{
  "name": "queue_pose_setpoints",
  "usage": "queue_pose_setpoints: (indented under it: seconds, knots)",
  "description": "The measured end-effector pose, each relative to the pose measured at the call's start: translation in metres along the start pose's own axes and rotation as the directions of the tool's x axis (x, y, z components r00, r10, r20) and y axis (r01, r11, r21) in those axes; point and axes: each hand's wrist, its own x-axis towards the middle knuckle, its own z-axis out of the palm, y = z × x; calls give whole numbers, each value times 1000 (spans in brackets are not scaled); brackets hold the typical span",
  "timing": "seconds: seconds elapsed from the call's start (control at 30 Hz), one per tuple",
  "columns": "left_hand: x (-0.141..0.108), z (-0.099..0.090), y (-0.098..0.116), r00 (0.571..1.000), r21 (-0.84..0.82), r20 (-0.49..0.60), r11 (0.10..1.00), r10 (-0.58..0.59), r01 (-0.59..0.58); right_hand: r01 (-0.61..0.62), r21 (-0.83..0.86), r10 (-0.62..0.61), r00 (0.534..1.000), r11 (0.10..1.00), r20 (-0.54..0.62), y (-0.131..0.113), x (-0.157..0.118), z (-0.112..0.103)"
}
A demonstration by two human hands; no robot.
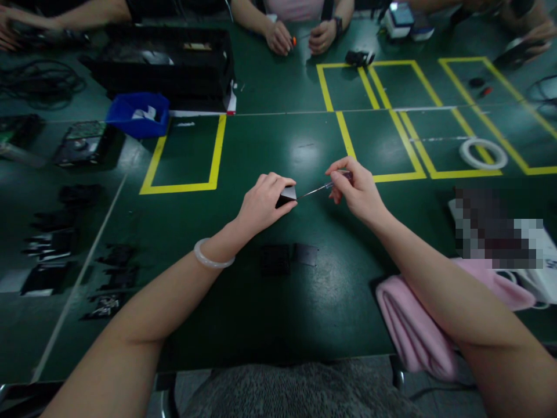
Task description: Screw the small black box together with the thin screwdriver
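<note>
My left hand (266, 203), with a pale bangle on the wrist, grips a small black box-shaped part (286, 196) with a light grey face. A thin screwdriver (324, 187) is in the closed fingers of my right hand (353, 188). Its tip points left and ends close to the part's right edge; whether the two touch, I cannot tell. On the green table below my hands lie a black square piece (275, 259) and, beside it, a flat dark plate (306, 254).
Dark parts (47, 244) line the left side. A blue bin (138, 114) stands before a large black case (165, 64). At right are a white ring (483, 154) and pink cloth (418, 325). Across the table, another person's hands (278, 39) work with a small tool.
</note>
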Motion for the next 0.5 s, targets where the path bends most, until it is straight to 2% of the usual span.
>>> queue_pose_setpoints:
  seconds: [0.13,0.33,0.5]
  knots:
    - [0,0,0,1000,-8,4,1000,-6,6,-9,-58,9,1000,998,-1,-2,0,0]
    - [0,0,0,1000,-5,4,1000,-9,9,20,0,-20,1000,1000,7,-1,-1,0]
    - [0,0,0,1000,-6,8,1000,-13,13,19,-60,-18,1000,998,6,1,-1,0]
